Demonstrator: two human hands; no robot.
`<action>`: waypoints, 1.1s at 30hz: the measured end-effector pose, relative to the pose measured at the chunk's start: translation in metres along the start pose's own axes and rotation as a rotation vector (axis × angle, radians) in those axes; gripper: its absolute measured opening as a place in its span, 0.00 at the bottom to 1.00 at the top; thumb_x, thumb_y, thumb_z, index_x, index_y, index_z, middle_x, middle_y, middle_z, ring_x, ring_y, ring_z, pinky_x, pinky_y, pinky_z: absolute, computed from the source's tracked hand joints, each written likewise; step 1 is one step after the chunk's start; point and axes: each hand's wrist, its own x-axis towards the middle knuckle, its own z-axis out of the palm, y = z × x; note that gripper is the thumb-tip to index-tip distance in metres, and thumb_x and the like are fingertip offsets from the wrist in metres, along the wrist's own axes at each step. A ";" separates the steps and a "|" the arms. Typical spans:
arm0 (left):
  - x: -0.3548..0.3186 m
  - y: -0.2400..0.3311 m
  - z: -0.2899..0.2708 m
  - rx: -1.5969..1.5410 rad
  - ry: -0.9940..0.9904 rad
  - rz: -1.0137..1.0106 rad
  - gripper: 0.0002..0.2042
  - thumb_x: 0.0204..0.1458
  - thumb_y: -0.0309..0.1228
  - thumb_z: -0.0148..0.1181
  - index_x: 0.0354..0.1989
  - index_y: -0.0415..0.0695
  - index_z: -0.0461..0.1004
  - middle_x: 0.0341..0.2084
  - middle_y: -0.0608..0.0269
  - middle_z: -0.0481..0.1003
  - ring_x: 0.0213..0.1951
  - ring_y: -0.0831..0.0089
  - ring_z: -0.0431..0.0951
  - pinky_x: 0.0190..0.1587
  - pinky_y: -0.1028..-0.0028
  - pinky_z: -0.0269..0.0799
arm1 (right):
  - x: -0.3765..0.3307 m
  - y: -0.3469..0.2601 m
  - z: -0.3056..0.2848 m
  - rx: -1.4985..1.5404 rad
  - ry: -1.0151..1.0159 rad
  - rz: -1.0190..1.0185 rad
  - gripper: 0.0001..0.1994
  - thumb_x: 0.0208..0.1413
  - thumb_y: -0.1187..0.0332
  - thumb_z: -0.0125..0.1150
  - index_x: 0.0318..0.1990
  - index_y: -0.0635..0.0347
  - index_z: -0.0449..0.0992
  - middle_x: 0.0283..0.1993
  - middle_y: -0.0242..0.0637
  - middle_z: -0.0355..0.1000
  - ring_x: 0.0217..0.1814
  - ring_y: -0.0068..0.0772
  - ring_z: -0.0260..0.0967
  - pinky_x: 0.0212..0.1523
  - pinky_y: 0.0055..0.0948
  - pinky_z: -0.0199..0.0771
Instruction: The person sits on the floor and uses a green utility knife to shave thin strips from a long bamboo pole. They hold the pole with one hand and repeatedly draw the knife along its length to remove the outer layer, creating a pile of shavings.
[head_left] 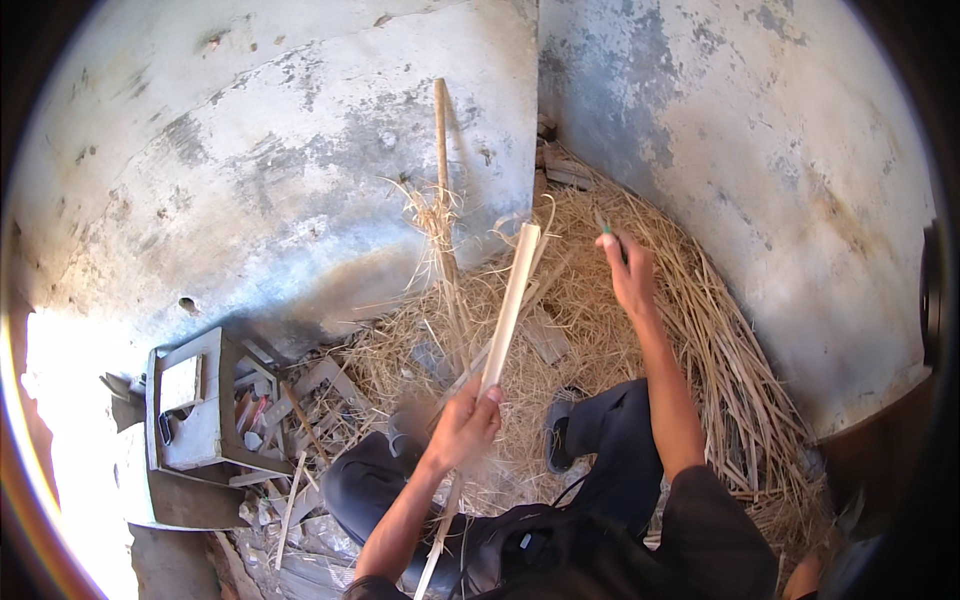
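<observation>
Across the upper half of the frame we see two pale, blotched walls [300, 120] meeting in a corner, with straw-coloured shavings [600, 335] heaped below and a worn box-like cabinet [205, 420] at lower left. Just below centre, our left hand [465, 425] has its fingers wrapped around a pale strip [513, 298] that slants up past mid-frame. Right of centre, our right hand [630, 272] curls its fingers around a small green-handled tool [606, 229], apart from the strip.

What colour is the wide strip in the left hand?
The strip is pale cream, best seen in the head view.
</observation>
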 end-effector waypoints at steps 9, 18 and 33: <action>0.011 0.007 -0.021 -0.360 0.027 -0.054 0.13 0.74 0.38 0.45 0.54 0.40 0.63 0.27 0.57 0.77 0.23 0.67 0.82 0.24 0.74 0.76 | -0.063 -0.086 0.050 0.179 -0.364 -0.419 0.15 0.67 0.52 0.61 0.45 0.55 0.82 0.32 0.32 0.82 0.26 0.28 0.80 0.23 0.27 0.75; 0.009 0.001 -0.011 -0.067 0.101 0.029 0.12 0.76 0.38 0.42 0.51 0.41 0.64 0.21 0.64 0.74 0.15 0.76 0.76 0.16 0.77 0.67 | -0.078 -0.103 0.061 0.154 -0.471 -0.517 0.15 0.62 0.55 0.69 0.45 0.59 0.84 0.42 0.39 0.84 0.32 0.36 0.83 0.32 0.32 0.83; 0.006 0.010 -0.007 0.025 0.133 0.040 0.10 0.75 0.36 0.44 0.49 0.41 0.63 0.17 0.67 0.68 0.12 0.78 0.70 0.15 0.76 0.65 | -0.073 -0.103 0.063 0.080 -0.333 -0.625 0.14 0.59 0.54 0.71 0.40 0.56 0.85 0.36 0.33 0.85 0.27 0.31 0.82 0.25 0.29 0.80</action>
